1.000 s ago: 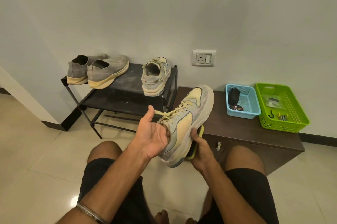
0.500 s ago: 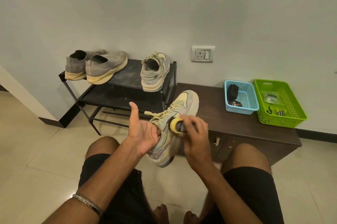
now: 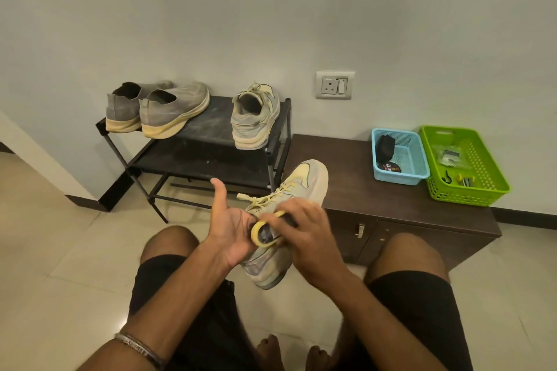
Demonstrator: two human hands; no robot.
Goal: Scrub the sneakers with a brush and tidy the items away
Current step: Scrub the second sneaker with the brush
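Blue basket [image 3: 417, 173] holding a round tin [image 3: 391, 167] with writing too small to read, left hand [image 3: 230, 224] thumb up, fingers tucked inside the sneaker [image 3: 297, 189] held above the knees, right hand [image 3: 304, 233] gripping a yellow brush [image 3: 261, 233] against its side, second sneaker [image 3: 254, 118] on the black rack [image 3: 205, 135]

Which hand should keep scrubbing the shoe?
The right hand, probably. It grips the yellow brush against the sneaker, while the left hand holds that sneaker from inside, thumb up.
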